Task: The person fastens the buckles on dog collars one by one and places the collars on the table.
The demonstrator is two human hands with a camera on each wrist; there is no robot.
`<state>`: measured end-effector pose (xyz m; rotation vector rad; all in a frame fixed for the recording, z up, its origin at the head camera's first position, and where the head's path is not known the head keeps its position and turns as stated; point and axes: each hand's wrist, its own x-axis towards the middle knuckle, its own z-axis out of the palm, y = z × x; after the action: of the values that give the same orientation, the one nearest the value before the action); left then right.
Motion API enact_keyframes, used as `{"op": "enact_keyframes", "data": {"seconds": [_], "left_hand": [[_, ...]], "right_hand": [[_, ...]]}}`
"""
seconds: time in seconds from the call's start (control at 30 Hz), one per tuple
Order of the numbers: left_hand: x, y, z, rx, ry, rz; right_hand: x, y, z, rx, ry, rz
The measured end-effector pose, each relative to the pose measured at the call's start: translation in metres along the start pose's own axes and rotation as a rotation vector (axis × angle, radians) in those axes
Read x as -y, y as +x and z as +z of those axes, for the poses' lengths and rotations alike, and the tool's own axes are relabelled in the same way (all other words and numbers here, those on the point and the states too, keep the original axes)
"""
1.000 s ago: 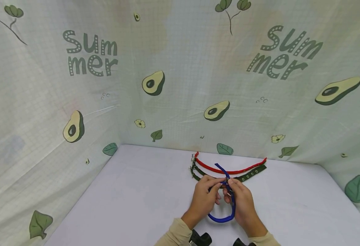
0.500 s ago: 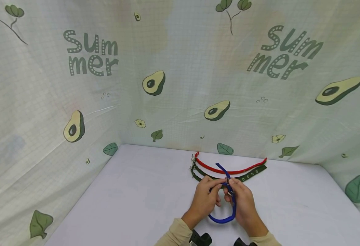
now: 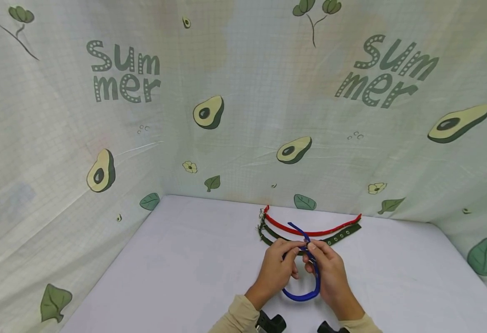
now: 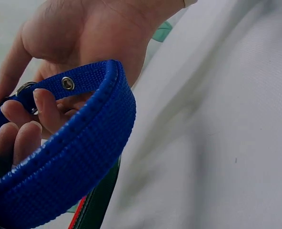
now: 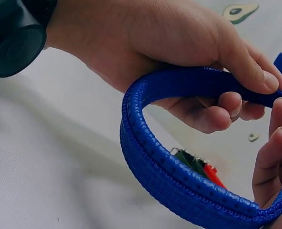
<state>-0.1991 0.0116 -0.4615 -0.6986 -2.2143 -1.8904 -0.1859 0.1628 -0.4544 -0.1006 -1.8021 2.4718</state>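
A blue webbing pet collar [image 3: 302, 297], bent into a loop, is held up between both hands. My left hand [image 3: 274, 267] pinches it near the buckle at the top of the loop. My right hand [image 3: 331, 274] grips the same area from the other side, with the thumb on the strap in the right wrist view. The strap's free tail [image 3: 296, 228] sticks up past the fingertips. A metal eyelet [image 4: 67, 83] and a ring [image 4: 25, 88] show on the collar in the left wrist view. Fingers hide most of the buckle.
Beyond the hands, a red collar [image 3: 310, 233] and dark green collars [image 3: 338, 236] with eyelets lie stretched out on the white table [image 3: 176, 259]. A printed cloth [image 3: 243, 92] hangs behind and along the sides of the table.
The blue collar's tail has swung slightly left and down. My right hand has shifted a little at the buckle, while the left has hardly moved.
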Motion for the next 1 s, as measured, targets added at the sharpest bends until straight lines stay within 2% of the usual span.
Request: {"op": "enact_keyframes", "data": {"seconds": [0.27,0.4,0.6,0.8,1.0], "left_hand": [[0.0001,0.0012,-0.0015,-0.011,0.012,0.008],[0.0002,0.0017,-0.0015,-0.017,0.008,0.005],[-0.0004,0.0020,-0.0030,-0.019,-0.018,-0.032],[-0.0016,0.0020,-0.0048,-0.001,-0.008,-0.054],[-0.0006,0.0022,-0.0057,-0.004,0.028,-0.049]], "right_hand": [[0.0023,0.0000,0.0010,0.000,-0.032,0.001],[0.0039,-0.0006,0.0010,0.031,-0.028,-0.011],[0.0046,-0.0013,-0.0004,0.099,-0.086,-0.058],[0.0013,0.0018,-0.0023,0.095,-0.147,-0.068],[-0.0015,0.0029,-0.0025,0.084,-0.205,-0.098]]}}
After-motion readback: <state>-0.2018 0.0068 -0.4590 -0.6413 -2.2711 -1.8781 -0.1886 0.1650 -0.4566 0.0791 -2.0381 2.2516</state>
